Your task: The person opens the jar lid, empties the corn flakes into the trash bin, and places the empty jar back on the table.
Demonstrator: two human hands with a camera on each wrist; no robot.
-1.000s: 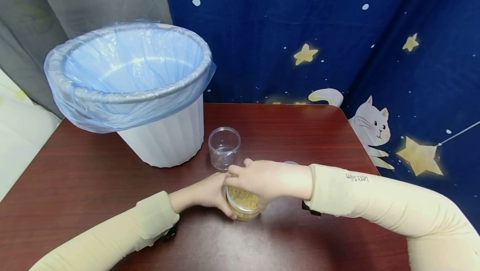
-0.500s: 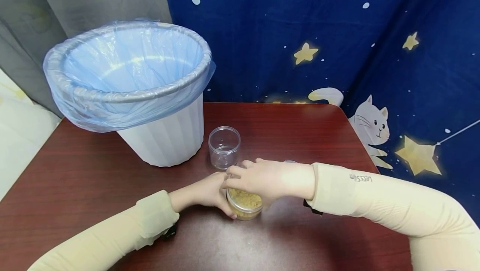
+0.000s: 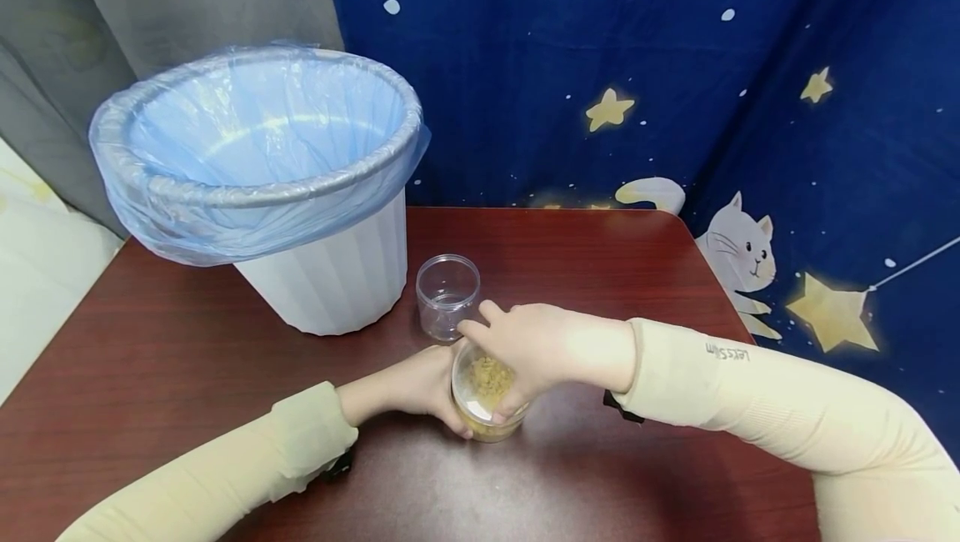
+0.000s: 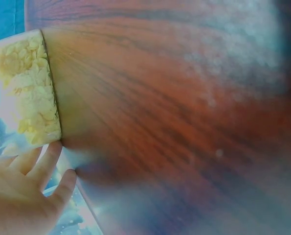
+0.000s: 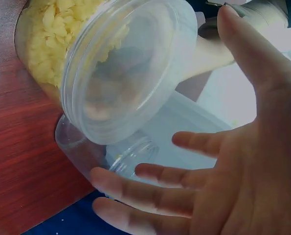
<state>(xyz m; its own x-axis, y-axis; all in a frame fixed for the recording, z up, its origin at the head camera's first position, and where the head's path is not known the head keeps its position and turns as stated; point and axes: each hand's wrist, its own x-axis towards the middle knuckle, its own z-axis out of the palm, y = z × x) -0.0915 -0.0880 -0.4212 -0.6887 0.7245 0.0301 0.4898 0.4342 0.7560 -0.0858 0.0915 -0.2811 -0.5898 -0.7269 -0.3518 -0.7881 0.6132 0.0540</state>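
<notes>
A clear round jar (image 3: 491,435) of pale yellow flakes stands on the table, with a translucent screw lid (image 5: 135,73) on top. My left hand (image 3: 420,383) grips the jar's side, its thumb along the near side; the left wrist view shows its fingers (image 4: 50,161) against the jar wall. Over the lid hovers my right hand (image 3: 543,346), its fingers and thumb spread wide. In the right wrist view a gap shows between these fingers (image 5: 145,196) and the lid. Just behind the filled jar stands an empty clear jar (image 3: 448,296) without a lid.
A large white bin (image 3: 337,283) lined with a blue plastic bag (image 3: 262,225) stands at the table's back left. The reddish-brown table (image 3: 600,267) ends before a dark blue curtain (image 3: 525,42) with stars and a cat.
The right hand's fingers have spread and come away from the jar's rim, uncovering more of the lid. The left hand and the jar have stayed in place.
</notes>
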